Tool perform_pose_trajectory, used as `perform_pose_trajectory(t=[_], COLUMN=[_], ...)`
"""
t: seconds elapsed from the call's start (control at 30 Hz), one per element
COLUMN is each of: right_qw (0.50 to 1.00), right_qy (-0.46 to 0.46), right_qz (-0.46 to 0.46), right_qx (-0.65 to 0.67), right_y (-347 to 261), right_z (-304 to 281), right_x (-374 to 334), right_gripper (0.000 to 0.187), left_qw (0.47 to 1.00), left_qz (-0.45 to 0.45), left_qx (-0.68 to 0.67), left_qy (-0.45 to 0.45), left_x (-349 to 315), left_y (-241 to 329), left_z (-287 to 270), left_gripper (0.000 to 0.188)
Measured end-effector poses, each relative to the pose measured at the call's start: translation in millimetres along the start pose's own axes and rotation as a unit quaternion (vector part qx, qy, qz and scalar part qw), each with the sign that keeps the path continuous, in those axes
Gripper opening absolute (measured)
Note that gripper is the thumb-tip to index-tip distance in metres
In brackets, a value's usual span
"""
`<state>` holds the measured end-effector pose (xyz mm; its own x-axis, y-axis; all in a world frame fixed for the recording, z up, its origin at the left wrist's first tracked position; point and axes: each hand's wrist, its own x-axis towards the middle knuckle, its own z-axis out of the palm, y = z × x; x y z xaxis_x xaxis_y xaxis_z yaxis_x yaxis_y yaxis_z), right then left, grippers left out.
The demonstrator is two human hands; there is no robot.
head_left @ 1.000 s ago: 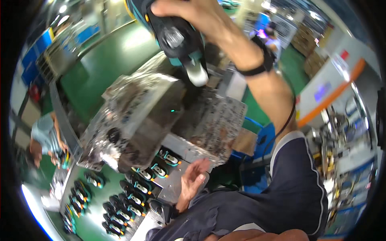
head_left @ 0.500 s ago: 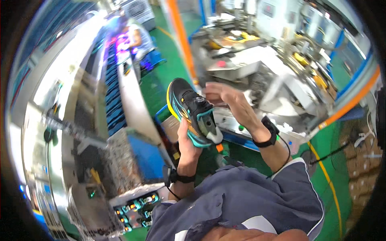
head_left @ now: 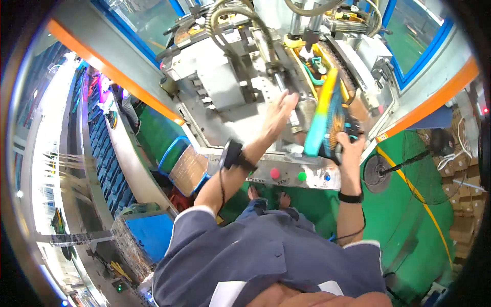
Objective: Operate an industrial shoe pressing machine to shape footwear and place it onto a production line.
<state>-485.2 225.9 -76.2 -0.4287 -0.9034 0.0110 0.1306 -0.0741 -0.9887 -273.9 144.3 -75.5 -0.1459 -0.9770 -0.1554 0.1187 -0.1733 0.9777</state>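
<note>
A black sneaker with an orange pattern and a yellow-to-teal sole [head_left: 322, 120] is tilted on its side, toe pointing up and away. My right hand [head_left: 351, 148] grips it near the heel end, its sole facing left. To the left of the shoe my left hand [head_left: 280, 113] reaches over the machine bed, fingers stretched out and holding nothing. Beyond the held shoe lies a yellow mould [head_left: 291, 43] in the machine, with a teal and black shoe [head_left: 316, 69] in it. A metal press rod stands just behind that shoe.
The machine's front panel [head_left: 289, 176] carries coloured buttons. An orange-edged frame [head_left: 115, 69] surrounds the machine. A blue-rimmed bin with cardboard [head_left: 185, 166] and a conveyor [head_left: 97, 138] stand at left. A floor fan [head_left: 409, 163] and stacked cartons [head_left: 463, 204] are at right.
My view has turned right toward the machine. The sneaker has passed from my left hand to my right and has turned sole-leftward. My left hand now extends over the machine bed.
</note>
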Motion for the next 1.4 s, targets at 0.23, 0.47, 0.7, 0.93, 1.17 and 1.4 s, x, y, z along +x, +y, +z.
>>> perform_pose_trajectory(t=[0.23,0.47,0.7,0.93,1.17,1.4], right_qw=[0.986,0.958,0.864,0.793,0.769,0.819], right_qy=[0.118,0.170,-0.045,-0.131,-0.073,-0.339], right_qz=[-0.094,-0.121,-0.088,-0.089,-0.111,-0.366], right_qx=[-0.071,-0.194,-0.494,-0.588,-0.625,-0.284], right_y=[-37,-51,-49,80,153,113], right_z=[-38,-8,134,298,316,253], right_x=[28,80,244,259,237,4], right_gripper=[0.055,0.052,0.055,0.045,0.050,0.024], left_qw=[0.962,0.928,0.948,0.963,0.916,0.865], left_qz=[0.084,-0.059,-0.126,-0.095,-0.052,0.005], left_qx=[0.201,0.332,-0.291,-0.218,-0.175,-0.108], left_qy=[0.163,0.157,0.016,0.125,0.358,0.490], left_x=[207,260,106,-117,-255,-316], left_y=[-57,-63,-4,41,30,-42], left_z=[20,-26,-114,-199,-206,-143], left_gripper=[0.077,0.076,0.027,0.053,0.045,0.033])
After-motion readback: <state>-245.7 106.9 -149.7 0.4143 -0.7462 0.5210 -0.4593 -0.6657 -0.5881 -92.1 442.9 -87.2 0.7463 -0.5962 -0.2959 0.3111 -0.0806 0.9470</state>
